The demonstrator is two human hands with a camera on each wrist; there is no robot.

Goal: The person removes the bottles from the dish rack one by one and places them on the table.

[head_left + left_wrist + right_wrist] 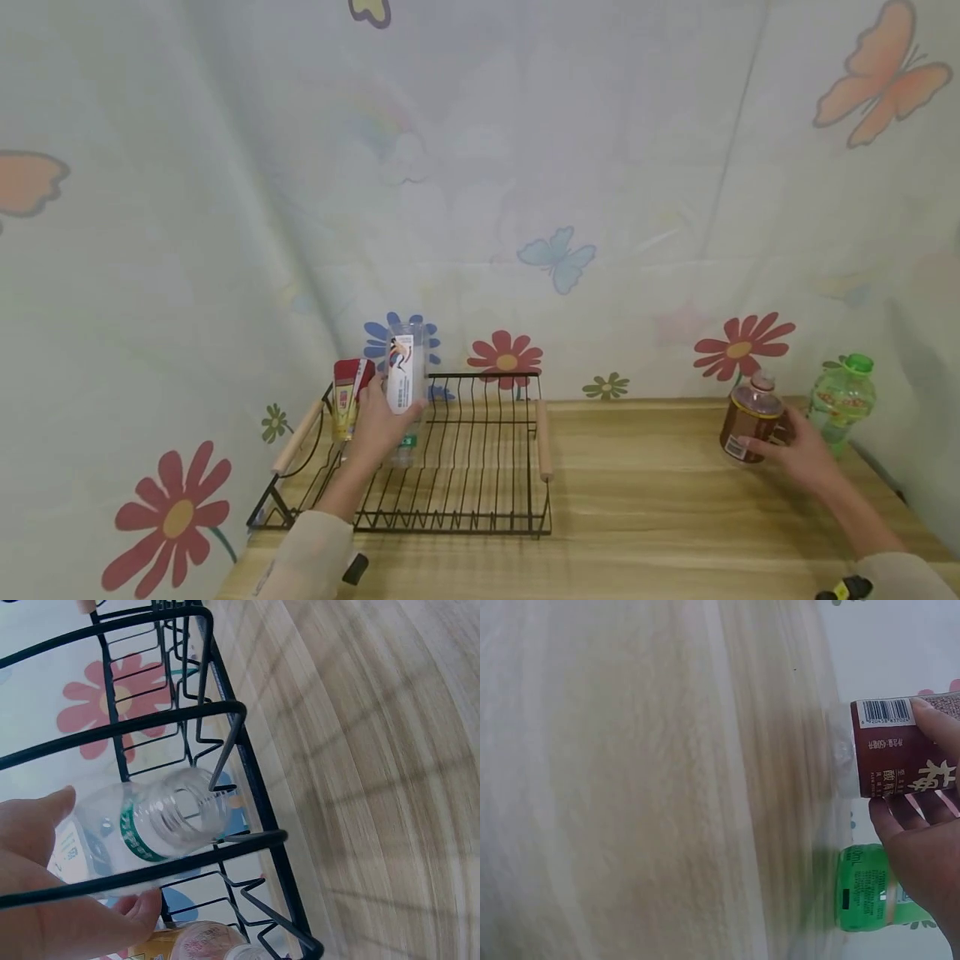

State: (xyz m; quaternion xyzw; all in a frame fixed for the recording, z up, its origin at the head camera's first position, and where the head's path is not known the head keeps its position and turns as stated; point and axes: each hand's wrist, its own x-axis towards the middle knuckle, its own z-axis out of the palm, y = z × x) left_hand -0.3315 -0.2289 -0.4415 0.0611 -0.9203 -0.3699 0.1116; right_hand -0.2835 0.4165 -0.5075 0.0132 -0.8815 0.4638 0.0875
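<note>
My left hand (382,425) grips a clear plastic bottle (405,375) with a white label and a green band, over the left part of a black wire dish rack (480,450). Left of that hand, a bottle with a red and yellow label (347,400) leans in the rack; in the left wrist view its white cap (247,952) points toward the rack's lower bars. My right hand (798,450) grips a drink bottle with a dark red label (750,421), its base close to the tabletop. Just right of it stands a clear bottle with a green cap (843,396).
The rack has wooden handles (543,442) at both sides and stands on a wood-grain table (637,500). A pale curtain (637,167) printed with flowers and butterflies hangs behind and at both sides.
</note>
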